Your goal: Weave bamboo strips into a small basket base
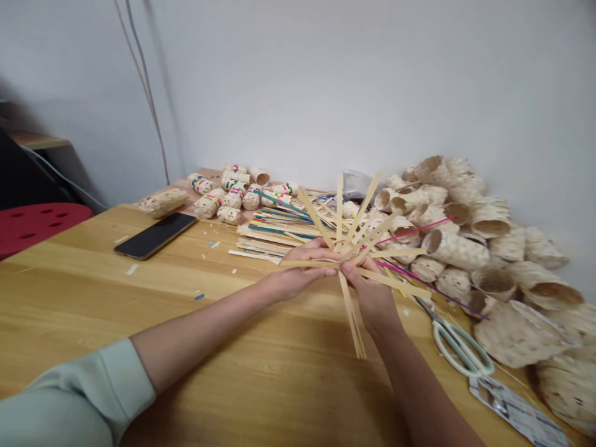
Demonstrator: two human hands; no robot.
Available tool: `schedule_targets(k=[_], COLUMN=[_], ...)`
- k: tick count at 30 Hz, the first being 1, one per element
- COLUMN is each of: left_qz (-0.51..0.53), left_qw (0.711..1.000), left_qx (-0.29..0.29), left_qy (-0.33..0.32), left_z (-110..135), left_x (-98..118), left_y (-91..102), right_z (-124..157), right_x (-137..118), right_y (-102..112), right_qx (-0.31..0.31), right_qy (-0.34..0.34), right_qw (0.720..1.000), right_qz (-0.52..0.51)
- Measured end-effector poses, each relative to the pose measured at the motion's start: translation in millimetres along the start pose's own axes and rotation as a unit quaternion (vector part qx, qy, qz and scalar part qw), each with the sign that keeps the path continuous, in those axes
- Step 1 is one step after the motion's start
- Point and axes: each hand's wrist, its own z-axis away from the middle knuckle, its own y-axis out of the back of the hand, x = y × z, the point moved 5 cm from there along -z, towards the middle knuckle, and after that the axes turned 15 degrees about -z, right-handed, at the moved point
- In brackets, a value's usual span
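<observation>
Several flat bamboo strips [350, 310] cross at one centre and fan out in all directions above the table. My left hand [298, 273] pinches them from the left side of the crossing, thumb on top and fingers behind. From the right, my right hand [370, 295] grips the same crossing with its thumb pressed near the middle; its other fingers are mostly hidden. Behind the hands lies a heap of loose strips [279, 233], some dyed blue or teal. Pink and purple strips stick out to the right of my right hand.
Many woven tubes and small baskets [459, 248] pile up along the right. Scissors [459, 347] with pale green handles lie near a printed packet [521, 410]. At left rest a phone [156, 236] and small woven pieces with coloured bands [209, 202]. A red stool [44, 226] stands beyond the table [209, 379].
</observation>
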Motion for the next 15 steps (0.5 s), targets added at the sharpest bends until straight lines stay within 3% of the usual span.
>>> schedule_targets(k=[7, 15], left_qz=[-0.05, -0.117], left_qw=[0.995, 0.991], left_qx=[0.047, 0.051], left_qy=[0.066, 0.049], left_z=[4, 3], left_x=[-10, -4], left_y=[-5.0, -6.8], right_z=[1, 3], right_x=[1, 12], right_y=[-5, -6], right_qx=[-0.005, 0.027], right_qy=[0.003, -0.036], right_qw=[1.0, 0.998], right_qz=[0.013, -0.05])
